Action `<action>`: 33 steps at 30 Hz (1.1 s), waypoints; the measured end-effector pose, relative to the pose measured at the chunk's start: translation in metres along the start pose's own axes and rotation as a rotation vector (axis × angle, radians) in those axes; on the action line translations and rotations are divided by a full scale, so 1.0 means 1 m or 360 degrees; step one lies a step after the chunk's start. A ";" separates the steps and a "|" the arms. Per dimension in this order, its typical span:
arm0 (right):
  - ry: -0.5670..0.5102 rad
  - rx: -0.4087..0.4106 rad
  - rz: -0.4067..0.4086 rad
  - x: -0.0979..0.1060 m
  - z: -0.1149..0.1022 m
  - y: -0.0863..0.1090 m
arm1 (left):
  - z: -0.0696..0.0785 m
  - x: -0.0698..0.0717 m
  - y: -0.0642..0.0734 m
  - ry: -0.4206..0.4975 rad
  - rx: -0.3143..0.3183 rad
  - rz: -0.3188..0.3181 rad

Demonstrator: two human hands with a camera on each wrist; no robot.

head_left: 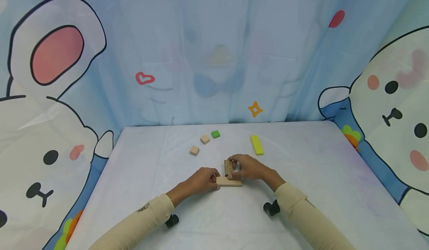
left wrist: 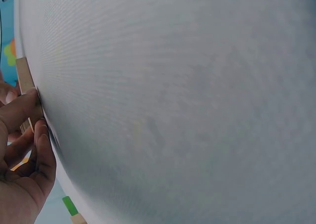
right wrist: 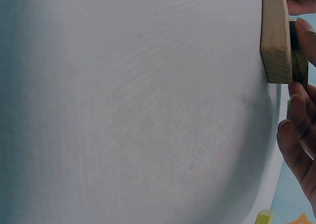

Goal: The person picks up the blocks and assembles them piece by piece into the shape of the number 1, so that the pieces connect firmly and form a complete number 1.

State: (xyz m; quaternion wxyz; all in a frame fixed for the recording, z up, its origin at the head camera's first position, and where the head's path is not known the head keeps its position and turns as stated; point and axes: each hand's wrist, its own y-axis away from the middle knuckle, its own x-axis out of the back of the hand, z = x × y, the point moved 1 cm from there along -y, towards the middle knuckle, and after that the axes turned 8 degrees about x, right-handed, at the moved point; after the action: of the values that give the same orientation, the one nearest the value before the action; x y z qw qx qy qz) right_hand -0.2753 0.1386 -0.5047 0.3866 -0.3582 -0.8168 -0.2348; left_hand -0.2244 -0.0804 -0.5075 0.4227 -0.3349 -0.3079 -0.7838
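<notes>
A long light wooden block (head_left: pixel 230 182) lies crosswise on the white-covered table. My left hand (head_left: pixel 202 180) pinches its left end between thumb and fingers, seen too at the left edge of the left wrist view, where the block (left wrist: pixel 23 73) shows edge-on. Just behind that block is a dark brown wooden block (head_left: pixel 228 168), pointing away from me. My right hand (head_left: pixel 250 167) grips this dark block, thumb at its near end and fingers at the far end. In the right wrist view the dark block (right wrist: pixel 299 63) sits close against the light one (right wrist: pixel 275 36).
Farther back on the white tabletop (head_left: pixel 161 153) are two small light wooden cubes (head_left: pixel 194 150), a small green block (head_left: pixel 215 134) and a long yellow block (head_left: pixel 257 145). A blue patterned curtain (head_left: pixel 214 56) hangs behind the table.
</notes>
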 end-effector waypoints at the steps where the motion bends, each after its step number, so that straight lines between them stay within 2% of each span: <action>1: -0.0006 -0.0001 -0.0002 0.000 0.000 0.000 | 0.000 0.000 0.000 0.0004 -0.0002 0.0001; 21: -0.0002 0.0044 -0.0044 -0.001 0.000 0.001 | -0.001 -0.001 0.000 0.0008 0.0011 0.0000; 33: 0.0008 -0.0002 -0.0104 -0.002 0.003 -0.003 | 0.000 -0.001 0.000 0.0023 0.0017 -0.0002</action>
State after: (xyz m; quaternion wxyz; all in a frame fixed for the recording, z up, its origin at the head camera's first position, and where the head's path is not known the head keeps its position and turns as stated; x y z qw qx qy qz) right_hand -0.2783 0.1384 -0.5082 0.3806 -0.3310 -0.8269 -0.2486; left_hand -0.2243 -0.0798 -0.5086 0.4262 -0.3268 -0.3092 -0.7849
